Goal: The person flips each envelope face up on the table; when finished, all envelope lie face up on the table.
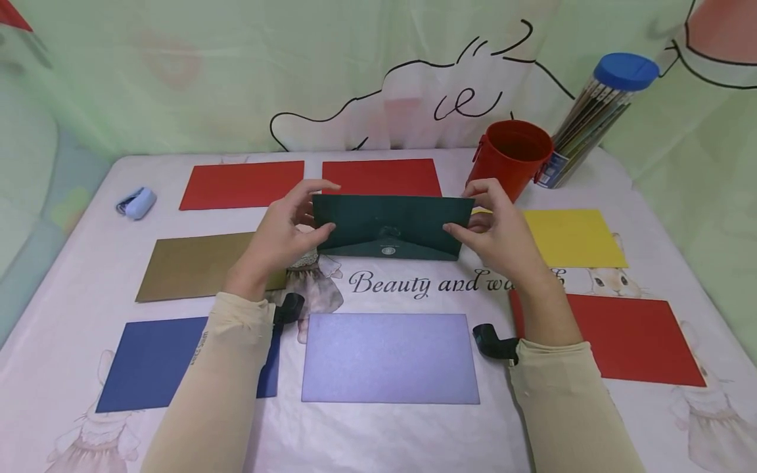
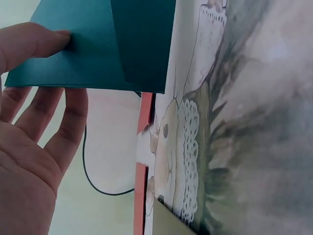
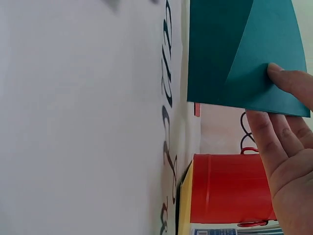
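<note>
A dark green envelope [image 1: 390, 220] with a pointed flap and a small pale round mark is held up over the middle of the table, its flap edge downward. My left hand [image 1: 282, 230] pinches its left end, thumb on the near face and fingers behind. At the other end my right hand [image 1: 499, 230] grips it the same way. Both wrist views show the thumbs pressing the green envelope [image 2: 93, 44], with its lower edge above the cloth. Nearer me, a lavender envelope [image 1: 390, 358] lies flat on the cloth.
Around lie two red envelopes [image 1: 242, 185] at the back, a gold one [image 1: 189, 266], a blue one [image 1: 154, 361], a yellow one [image 1: 570, 236] and another red one [image 1: 639, 338]. A red bucket [image 1: 505, 157], a blue-lidded tub of pencils [image 1: 591, 125] and a light-blue object [image 1: 137, 202] stand farther back.
</note>
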Demonstrator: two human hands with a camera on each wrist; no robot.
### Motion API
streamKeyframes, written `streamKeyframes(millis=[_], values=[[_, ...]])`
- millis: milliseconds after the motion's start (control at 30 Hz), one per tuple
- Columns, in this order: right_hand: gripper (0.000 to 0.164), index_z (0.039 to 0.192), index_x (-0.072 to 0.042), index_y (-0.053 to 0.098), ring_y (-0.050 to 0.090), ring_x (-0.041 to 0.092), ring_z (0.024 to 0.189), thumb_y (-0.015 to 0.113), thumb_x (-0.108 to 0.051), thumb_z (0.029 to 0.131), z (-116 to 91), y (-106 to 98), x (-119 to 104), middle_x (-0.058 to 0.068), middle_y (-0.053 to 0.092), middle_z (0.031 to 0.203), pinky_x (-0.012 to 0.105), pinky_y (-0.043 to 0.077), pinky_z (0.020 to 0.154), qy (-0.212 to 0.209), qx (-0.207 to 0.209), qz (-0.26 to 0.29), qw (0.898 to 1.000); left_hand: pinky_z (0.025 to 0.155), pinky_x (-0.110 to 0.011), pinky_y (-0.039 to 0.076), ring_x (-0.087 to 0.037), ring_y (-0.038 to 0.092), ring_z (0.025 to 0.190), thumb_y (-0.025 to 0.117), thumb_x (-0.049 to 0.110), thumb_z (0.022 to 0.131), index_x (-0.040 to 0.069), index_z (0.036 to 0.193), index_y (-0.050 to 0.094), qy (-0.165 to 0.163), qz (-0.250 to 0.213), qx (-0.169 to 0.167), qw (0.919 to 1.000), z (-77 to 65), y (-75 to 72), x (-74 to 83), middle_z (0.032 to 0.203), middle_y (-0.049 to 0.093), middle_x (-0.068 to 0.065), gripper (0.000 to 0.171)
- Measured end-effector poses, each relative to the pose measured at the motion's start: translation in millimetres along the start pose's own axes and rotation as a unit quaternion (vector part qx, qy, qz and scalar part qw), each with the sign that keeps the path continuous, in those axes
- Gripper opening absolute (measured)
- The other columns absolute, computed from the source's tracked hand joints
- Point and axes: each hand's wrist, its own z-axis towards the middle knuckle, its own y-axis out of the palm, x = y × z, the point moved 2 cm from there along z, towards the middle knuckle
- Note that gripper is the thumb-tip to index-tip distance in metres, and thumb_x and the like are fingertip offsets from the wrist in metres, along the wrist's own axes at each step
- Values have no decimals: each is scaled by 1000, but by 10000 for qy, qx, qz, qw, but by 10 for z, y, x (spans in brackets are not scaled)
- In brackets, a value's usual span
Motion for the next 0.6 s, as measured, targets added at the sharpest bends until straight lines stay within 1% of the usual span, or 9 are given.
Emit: streamKeyframes(millis=[100, 200, 267, 433, 600], values=[[50, 126, -10, 45, 68, 28, 95, 78, -12, 89, 2, -1, -2, 16, 58, 131, 37, 55, 90, 6, -22, -16, 10000, 86, -42, 56, -26, 66, 96, 78, 3, 87, 18, 131, 60, -68, 7, -99, 9999, -1, 9, -6, 124, 63, -6, 51], [46, 122, -8, 47, 67, 29, 96, 78, -14, 89, 0, -9, -4, 16, 58, 129, 41, 55, 91, 58, -31, -108, 9999, 87, -41, 56, -25, 64, 97, 80, 5, 85, 16, 127, 63, -189, 97, -211, 9996, 2, 20, -27, 125, 62, -5, 46], [45, 121, -6, 49, 67, 30, 98, 79, -16, 88, -1, -14, -1, 17, 58, 127, 45, 54, 91, 90, -30, -167, 9998, 86, -40, 56, -25, 63, 97, 82, 7, 84, 15, 127, 64, -274, 159, -275, 9991, 5, 28, -48, 126, 61, -5, 48], [47, 123, -6, 52, 66, 33, 101, 80, -17, 88, 6, -9, 23, 18, 59, 124, 50, 54, 92, 226, -82, -260, 9994, 83, -39, 57, -26, 62, 94, 85, 9, 81, 17, 131, 62, -570, 215, -455, 9971, 15, 50, -85, 126, 59, -7, 55], [49, 130, -8, 57, 64, 35, 105, 80, -20, 88, 8, 4, 46, 18, 58, 129, 49, 55, 89, 597, -332, -385, 9969, 80, -39, 58, -27, 62, 87, 85, 11, 81, 18, 136, 57, -855, 390, -785, 9925, 7, 72, -105, 117, 59, -10, 62]])
